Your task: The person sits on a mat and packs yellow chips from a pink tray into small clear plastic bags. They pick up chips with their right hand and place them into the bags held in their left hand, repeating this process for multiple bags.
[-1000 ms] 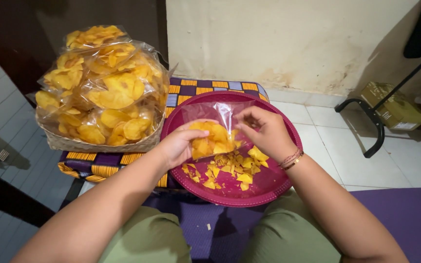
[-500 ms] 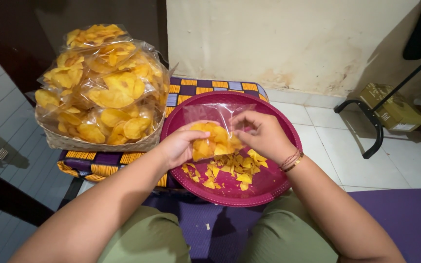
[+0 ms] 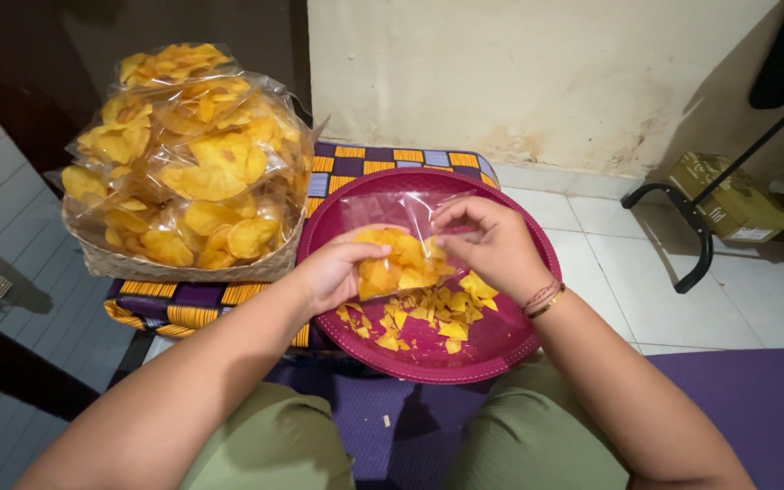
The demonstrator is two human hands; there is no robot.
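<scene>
A small clear plastic bag [image 3: 401,238], partly filled with yellow-orange chips, sits at the centre of the frame, held between both hands just above a round magenta tray [image 3: 338,213]; its filled bottom lies toward the lower left and its open, empty top rises toward the upper right, so the long axis runs on a slant between the two hands; the film is thin, glossy and crumpled at the mouth, and the chips inside show through as flat, irregular pieces. The left hand [image 3: 333,272] comes in from the lower left and is curled around the filled end, cupping it from below; the right hand [image 3: 492,240], with thin bracelets at the wrist, comes in from the right and pinches the upper edge of the bag with its fingertips; both are equally close, each touching the bag. Below the bag, loose broken chips [image 3: 428,318] lie scattered on the tray floor. The tray rests on a low worktop covered with a purple and orange striped cloth [image 3: 392,156]; at the upper left of the frame a woven basket [image 3: 183,265] stands just beside the tray, heaped with sealed bags of chips [image 3: 183,163].
</scene>
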